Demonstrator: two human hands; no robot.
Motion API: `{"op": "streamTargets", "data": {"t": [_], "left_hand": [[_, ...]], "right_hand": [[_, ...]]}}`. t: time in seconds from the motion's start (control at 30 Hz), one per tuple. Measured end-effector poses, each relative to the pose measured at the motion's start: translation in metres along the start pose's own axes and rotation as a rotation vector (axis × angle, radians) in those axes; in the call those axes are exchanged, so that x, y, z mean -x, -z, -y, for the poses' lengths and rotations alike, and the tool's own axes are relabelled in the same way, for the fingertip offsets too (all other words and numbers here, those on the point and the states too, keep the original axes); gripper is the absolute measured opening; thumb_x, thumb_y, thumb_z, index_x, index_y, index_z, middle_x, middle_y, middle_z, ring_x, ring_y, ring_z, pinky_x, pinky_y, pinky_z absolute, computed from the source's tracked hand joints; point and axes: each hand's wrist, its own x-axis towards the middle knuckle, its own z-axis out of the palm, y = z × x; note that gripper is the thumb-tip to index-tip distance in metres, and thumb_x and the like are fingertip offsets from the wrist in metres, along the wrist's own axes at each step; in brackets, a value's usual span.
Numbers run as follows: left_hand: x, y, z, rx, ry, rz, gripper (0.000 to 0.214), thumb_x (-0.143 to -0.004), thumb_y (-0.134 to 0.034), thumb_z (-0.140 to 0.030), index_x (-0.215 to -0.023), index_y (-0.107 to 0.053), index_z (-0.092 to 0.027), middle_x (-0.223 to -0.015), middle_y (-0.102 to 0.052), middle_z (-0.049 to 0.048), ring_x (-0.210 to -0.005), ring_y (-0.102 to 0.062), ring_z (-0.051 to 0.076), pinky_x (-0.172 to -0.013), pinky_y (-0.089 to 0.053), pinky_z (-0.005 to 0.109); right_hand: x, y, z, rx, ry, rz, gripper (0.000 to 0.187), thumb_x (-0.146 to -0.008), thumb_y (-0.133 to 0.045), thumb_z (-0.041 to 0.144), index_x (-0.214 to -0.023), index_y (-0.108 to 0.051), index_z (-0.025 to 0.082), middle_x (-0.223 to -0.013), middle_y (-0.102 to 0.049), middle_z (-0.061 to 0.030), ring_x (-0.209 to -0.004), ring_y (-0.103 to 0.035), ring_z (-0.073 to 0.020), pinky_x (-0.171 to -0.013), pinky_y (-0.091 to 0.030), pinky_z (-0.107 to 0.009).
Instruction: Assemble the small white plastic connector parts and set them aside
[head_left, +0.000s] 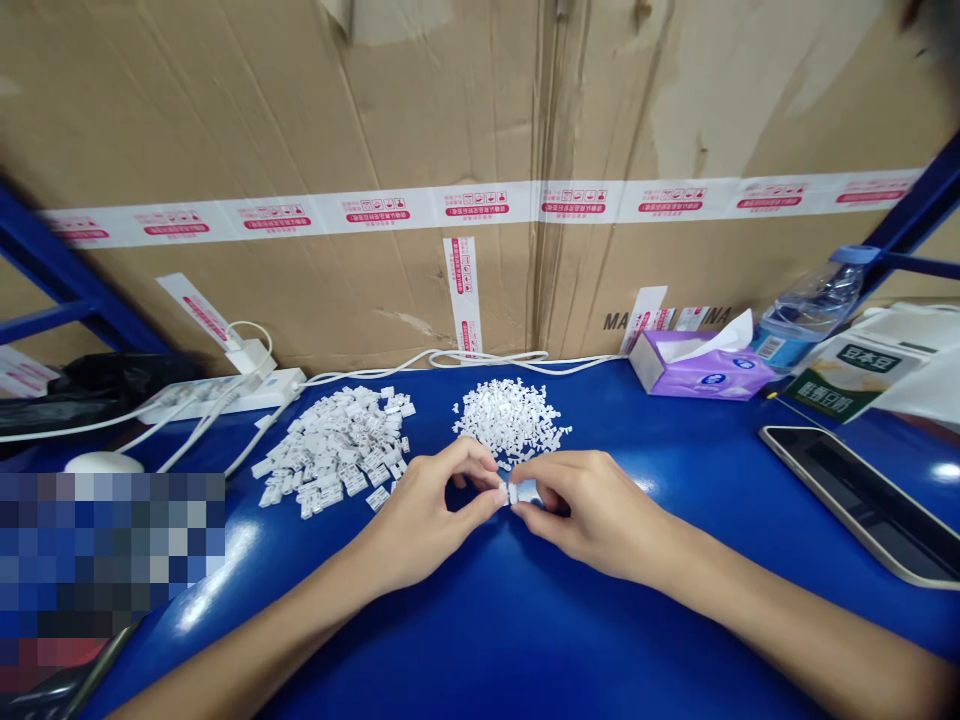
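My left hand (442, 505) and my right hand (581, 500) meet over the blue table (495, 630), fingertips almost touching. Between my right thumb and fingers is a small white plastic piece (526, 491). A smaller white bit (505, 491) sits at the tips of my left thumb and finger, against the other piece; whether the two are joined I cannot tell. Just beyond my hands lies a heap of tiny white plastic parts (510, 415). To the left of it spreads a pile of larger flat white plastic pieces (345, 440).
Cardboard (360, 290) walls off the back, with a white power strip (217, 393) and cables (420, 362) along it. At right are a purple tissue box (701, 370), a plastic bottle (810, 300), a green-and-white carton (844, 370) and a phone (862, 500). The lower left is pixelated.
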Motion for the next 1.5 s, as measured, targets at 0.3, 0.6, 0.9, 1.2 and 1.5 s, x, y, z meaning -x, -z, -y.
{"op": "streamTargets", "data": {"t": [0.3,0.6,0.9,1.2,1.5], "left_hand": [[0.017,0.000,-0.006,-0.457,-0.131,0.049,0.019,-0.098,-0.053,-0.022,-0.112,-0.065,-0.022,-0.120,-0.066,0.0063,-0.114,-0.060,0.025,-0.099,-0.051,0.046],[0.035,-0.014,0.001,-0.707,-0.098,0.043,0.044,-0.104,-0.043,-0.032,-0.144,-0.052,-0.016,-0.154,-0.048,0.0129,-0.144,-0.042,0.032,-0.117,-0.039,0.055],[0.034,-0.017,0.004,-0.726,-0.122,0.119,0.051,-0.105,-0.036,-0.034,-0.150,-0.046,-0.012,-0.160,-0.036,0.0153,-0.149,-0.032,0.030,-0.122,-0.031,0.054],[0.032,-0.017,-0.002,-0.736,-0.101,0.127,0.052,-0.104,-0.038,-0.033,-0.150,-0.046,-0.008,-0.159,-0.037,0.0180,-0.149,-0.033,0.032,-0.121,-0.032,0.055],[0.033,-0.016,-0.005,-0.709,-0.086,0.108,0.049,-0.103,-0.041,-0.031,-0.146,-0.051,-0.011,-0.158,-0.039,0.0174,-0.149,-0.033,0.031,-0.121,-0.032,0.054]], "right_hand": [[-0.002,0.002,-0.007,0.091,-0.070,0.036,0.012,-0.090,-0.068,0.025,-0.100,-0.074,0.021,-0.078,-0.065,-0.0003,-0.071,-0.059,-0.0150,-0.065,-0.042,-0.028],[0.030,0.010,0.012,0.328,-0.071,0.073,0.040,-0.101,-0.047,0.026,-0.131,-0.064,0.007,-0.133,-0.064,-0.0206,-0.127,-0.056,-0.0351,-0.106,-0.048,-0.056],[0.046,-0.001,0.011,0.289,-0.104,0.065,0.056,-0.105,-0.037,0.033,-0.155,-0.038,0.009,-0.161,-0.032,-0.0168,-0.151,-0.027,-0.0311,-0.122,-0.030,-0.058],[0.046,-0.004,0.009,0.323,-0.118,0.138,0.063,-0.105,-0.036,0.046,-0.158,-0.030,0.012,-0.164,-0.024,-0.0126,-0.153,-0.022,-0.0294,-0.124,-0.025,-0.056],[0.047,-0.008,0.005,0.281,-0.072,0.118,0.061,-0.104,-0.042,0.046,-0.159,-0.027,0.023,-0.163,-0.029,-0.0074,-0.152,-0.023,-0.0322,-0.122,-0.025,-0.062]]}}
